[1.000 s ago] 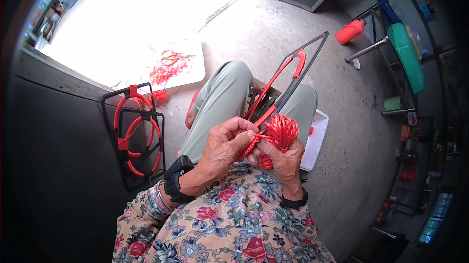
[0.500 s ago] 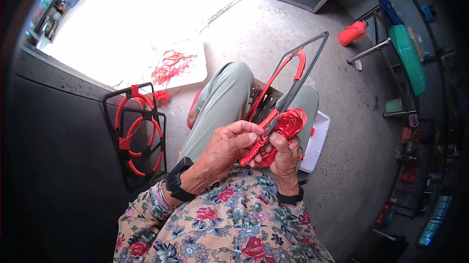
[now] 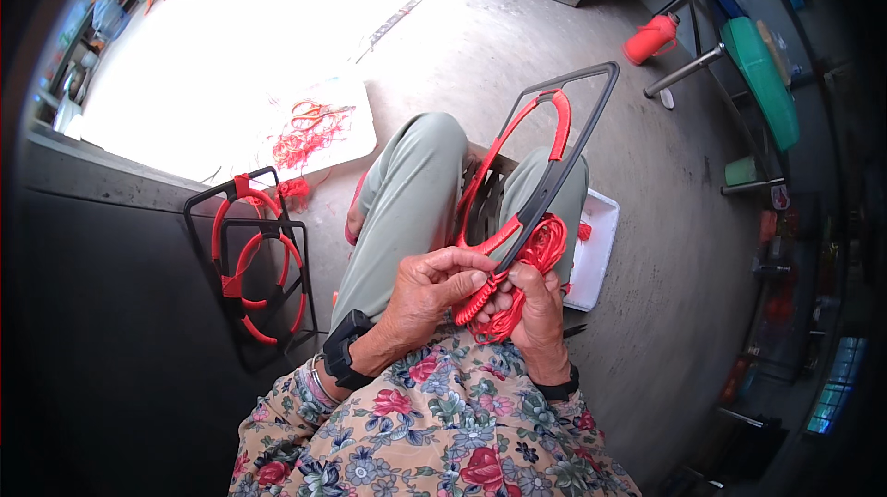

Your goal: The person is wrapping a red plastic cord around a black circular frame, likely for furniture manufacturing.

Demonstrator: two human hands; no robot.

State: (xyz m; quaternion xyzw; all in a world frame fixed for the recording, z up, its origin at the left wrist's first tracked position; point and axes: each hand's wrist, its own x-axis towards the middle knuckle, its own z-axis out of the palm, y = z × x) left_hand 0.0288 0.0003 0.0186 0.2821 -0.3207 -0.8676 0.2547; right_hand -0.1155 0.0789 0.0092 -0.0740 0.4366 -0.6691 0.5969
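Note:
Over my lap leans a black wire frame (image 3: 552, 181) with a ring partly wrapped in red cord (image 3: 562, 118). My left hand (image 3: 430, 292) is closed, thumb and index finger pinching the red-wrapped section near the frame's lower end. A looped bundle of red cord (image 3: 547, 240) lies against my right hand (image 3: 538, 317), whose fingers curl round the cord beside the frame. Tight coils of cord show between the two hands. Some of the right fingertips are hidden behind the cord and frame.
Two similar black frames with red-wrapped rings (image 3: 222, 238) lean against a dark panel at left. A white board (image 3: 356, 127) carries scissors (image 3: 309, 114) and cord scraps. At right stand a white tray (image 3: 605, 234), a red thermos (image 3: 651, 38) and a metal-legged stand (image 3: 684, 70).
The view has shifted slightly, moving the surroundings left. My hands stay at the same wrapped section, slightly lower in view, and the frame has tilted a little.

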